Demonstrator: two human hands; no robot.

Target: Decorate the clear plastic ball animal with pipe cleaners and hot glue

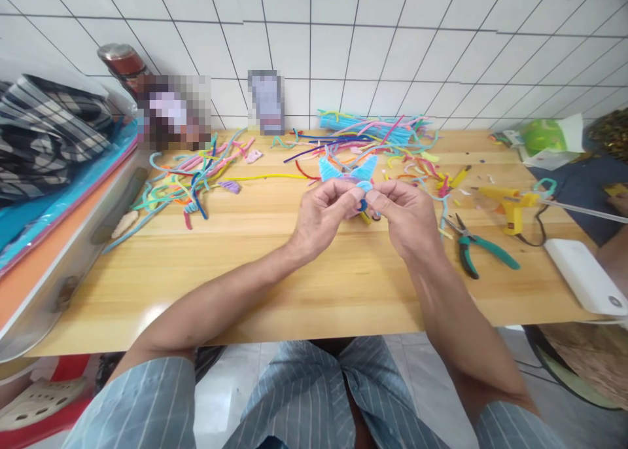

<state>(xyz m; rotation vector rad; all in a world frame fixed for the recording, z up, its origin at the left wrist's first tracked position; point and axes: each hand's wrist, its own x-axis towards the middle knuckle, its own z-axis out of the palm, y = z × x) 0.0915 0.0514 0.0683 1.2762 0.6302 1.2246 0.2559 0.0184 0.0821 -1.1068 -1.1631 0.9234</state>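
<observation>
My left hand (324, 213) and my right hand (409, 213) meet over the middle of the table, fingertips pinched together. Between them is a small light-blue pipe-cleaner piece (364, 186), gripped from both sides. Just behind the fingers stands a light-blue pipe-cleaner figure (363, 168) with two pointed, ear-like tips; its lower part is mostly covered by my hands. Something dark blue and a bit of yellow show below the fingertips, too hidden to name.
Loose coloured pipe cleaners (196, 180) lie at left, with a blue bundle (367, 127) by the tiled wall. To the right are green-handled pliers (473, 243), a yellow glue gun (513, 207) and a white power bank (586, 275). A plastic bin (73, 259) borders the left.
</observation>
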